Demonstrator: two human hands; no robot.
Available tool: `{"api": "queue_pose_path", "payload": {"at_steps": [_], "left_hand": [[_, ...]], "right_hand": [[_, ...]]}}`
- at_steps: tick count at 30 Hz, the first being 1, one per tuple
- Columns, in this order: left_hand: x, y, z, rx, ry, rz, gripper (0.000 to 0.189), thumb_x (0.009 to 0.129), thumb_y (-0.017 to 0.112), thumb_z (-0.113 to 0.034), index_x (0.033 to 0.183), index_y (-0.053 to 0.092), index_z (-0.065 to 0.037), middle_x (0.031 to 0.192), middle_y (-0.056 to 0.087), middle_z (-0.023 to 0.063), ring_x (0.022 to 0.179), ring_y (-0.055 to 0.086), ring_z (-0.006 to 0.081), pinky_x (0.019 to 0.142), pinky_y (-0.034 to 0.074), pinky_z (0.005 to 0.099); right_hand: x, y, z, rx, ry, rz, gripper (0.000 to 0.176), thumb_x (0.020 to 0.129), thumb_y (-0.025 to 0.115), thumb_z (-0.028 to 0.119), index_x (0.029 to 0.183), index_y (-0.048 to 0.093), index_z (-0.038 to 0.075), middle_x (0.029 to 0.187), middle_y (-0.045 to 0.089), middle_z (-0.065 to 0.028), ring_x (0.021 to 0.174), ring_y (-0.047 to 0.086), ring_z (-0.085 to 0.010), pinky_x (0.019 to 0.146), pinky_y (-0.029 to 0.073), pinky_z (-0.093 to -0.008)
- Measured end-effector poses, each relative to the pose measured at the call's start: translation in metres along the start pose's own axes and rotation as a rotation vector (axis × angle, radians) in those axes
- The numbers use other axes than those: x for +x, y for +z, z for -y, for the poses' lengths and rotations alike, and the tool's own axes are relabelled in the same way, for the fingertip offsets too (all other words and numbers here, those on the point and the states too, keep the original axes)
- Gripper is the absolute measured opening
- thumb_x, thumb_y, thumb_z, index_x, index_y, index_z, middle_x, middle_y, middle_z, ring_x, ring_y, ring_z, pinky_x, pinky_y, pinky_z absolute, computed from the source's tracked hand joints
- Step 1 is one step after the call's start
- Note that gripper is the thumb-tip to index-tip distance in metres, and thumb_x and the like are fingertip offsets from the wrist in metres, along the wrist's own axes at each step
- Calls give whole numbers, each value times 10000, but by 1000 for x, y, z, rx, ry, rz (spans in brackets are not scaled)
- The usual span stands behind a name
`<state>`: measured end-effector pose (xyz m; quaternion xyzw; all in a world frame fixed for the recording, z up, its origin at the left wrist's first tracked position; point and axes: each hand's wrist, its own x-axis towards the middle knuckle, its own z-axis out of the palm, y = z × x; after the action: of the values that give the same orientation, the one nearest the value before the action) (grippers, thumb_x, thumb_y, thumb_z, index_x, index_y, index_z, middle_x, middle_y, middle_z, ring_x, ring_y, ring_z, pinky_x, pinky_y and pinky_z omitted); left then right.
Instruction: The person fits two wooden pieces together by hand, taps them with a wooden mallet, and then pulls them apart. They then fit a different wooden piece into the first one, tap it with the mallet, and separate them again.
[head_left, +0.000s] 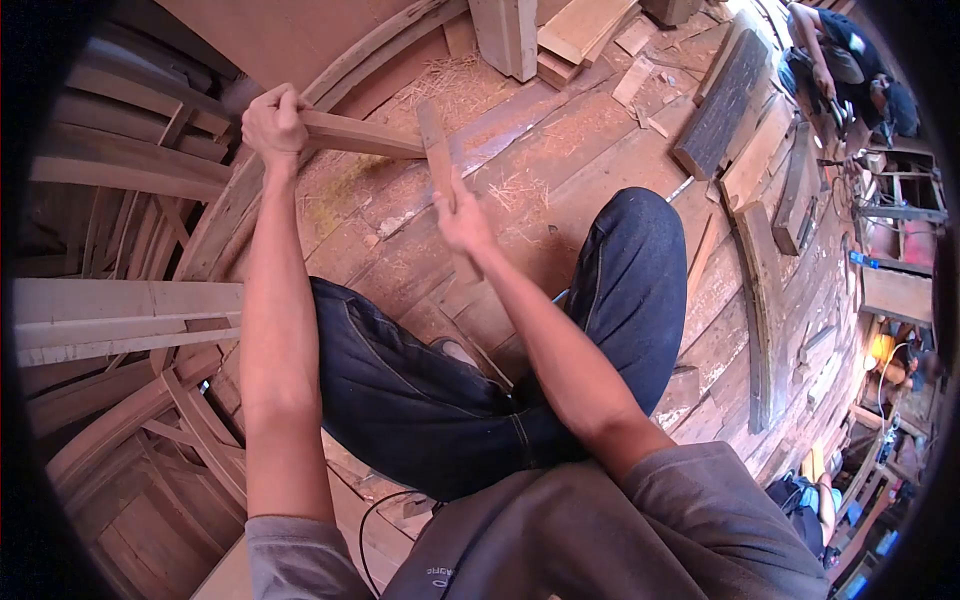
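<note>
My left hand (pixel 273 125) is closed in a fist round the near end of a wooden bar (pixel 360 136). The bar slants off to the right, just above the plank floor (pixel 380 265). My right hand (pixel 463 222) grips a short flat wooden slat (pixel 434 140), its fingers wrapped about the lower half. The slat's upper part crosses the far end of the bar in this view, and its lower end shows below my wrist. Wood shavings (pixel 520 185) and sawdust lie on the boards around both pieces.
Dark and light planks (pixel 722 105) lie at the right, with a long curved board (pixel 763 320) below them. Stacked wooden frames (pixel 130 160) fill the left side. A wooden post (pixel 503 40) stands at the top. Another person (pixel 850 55) works at the upper right.
</note>
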<state>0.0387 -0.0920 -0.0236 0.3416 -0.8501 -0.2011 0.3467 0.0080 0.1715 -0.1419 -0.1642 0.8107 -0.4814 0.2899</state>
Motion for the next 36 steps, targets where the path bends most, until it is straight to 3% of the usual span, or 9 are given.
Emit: {"api": "queue_pose_path", "payload": {"at_steps": [14, 17, 21, 22, 25, 26, 27, 31, 36], "left_hand": [[2, -7, 25, 178, -101, -45, 284, 737, 517, -316, 717, 702, -102, 731, 658, 129, 689, 633, 292, 634, 469, 369], [4, -8, 57, 434, -157, 30, 215, 788, 547, -225, 881, 713, -124, 892, 684, 130, 751, 641, 216, 690, 480, 375], [17, -2, 71, 107, -182, 148, 332, 893, 521, -324, 1036, 706, -88, 995, 705, 77, 849, 639, 218, 786, 499, 360], [31, 5, 82, 163, -139, 169, 359, 904, 508, -356, 1075, 700, -105, 1037, 700, 63, 894, 643, 232, 815, 497, 359], [93, 70, 149, 142, -35, 340, 449, 879, 565, -486, 1051, 678, -86, 1106, 661, 103, 968, 617, 323, 823, 487, 426], [54, 59, 76, 194, 421, -346, 269, 756, 606, -335, 613, 710, -132, 620, 653, 122, 507, 556, 333, 460, 399, 471], [32, 34, 32, 212, 264, -150, 318, 747, 546, -319, 617, 687, -65, 596, 622, 151, 495, 537, 362, 464, 392, 480], [45, 32, 25, 245, 93, -91, 283, 688, 572, -344, 691, 737, -114, 597, 638, 132, 510, 567, 352, 455, 392, 480], [28, 48, -18, 182, 376, -159, 294, 663, 576, -367, 716, 754, -139, 622, 655, 138, 525, 586, 360, 460, 401, 493]], "right_hand": [[-14, 7, 11, 9, 12, 2, 579, 942, 482, 321, 1429, 338, 44, 1040, 615, -328, 1007, 614, -437, 865, 490, -479], [-54, 11, 25, -12, 60, 11, 274, 915, 495, 180, 1014, 656, -20, 838, 651, -273, 765, 654, -403, 706, 511, -499], [-1, 28, 10, 76, 59, -8, 182, 855, 501, 83, 885, 658, -4, 861, 660, -217, 733, 638, -313, 620, 496, -460], [11, 28, -10, 207, 22, 15, 316, 877, 439, 53, 1191, 441, 16, 1188, 486, -194, 1087, 413, -277, 901, 335, -401], [56, 88, -61, 255, -87, -229, 683, 895, 461, 149, 1503, 158, 85, 884, 603, -273, 751, 617, -395, 662, 494, -491], [8, 40, -25, 284, -38, -114, 706, 893, 469, 156, 1505, 127, 75, 877, 600, -281, 737, 620, -393, 653, 495, -494], [-50, -19, 23, 306, 14, -1, 731, 892, 477, 164, 1506, 95, 64, 870, 597, -289, 723, 624, -391, 644, 496, -496], [-25, 25, -13, 65, -29, -87, 723, 885, 490, 180, 1499, 132, 46, 767, 585, -291, 649, 623, -387, 600, 498, -485], [8, 32, -44, 158, 83, -95, 705, 870, 510, 203, 1471, 194, 12, 769, 608, -280, 662, 630, -418, 595, 514, -476]]}}
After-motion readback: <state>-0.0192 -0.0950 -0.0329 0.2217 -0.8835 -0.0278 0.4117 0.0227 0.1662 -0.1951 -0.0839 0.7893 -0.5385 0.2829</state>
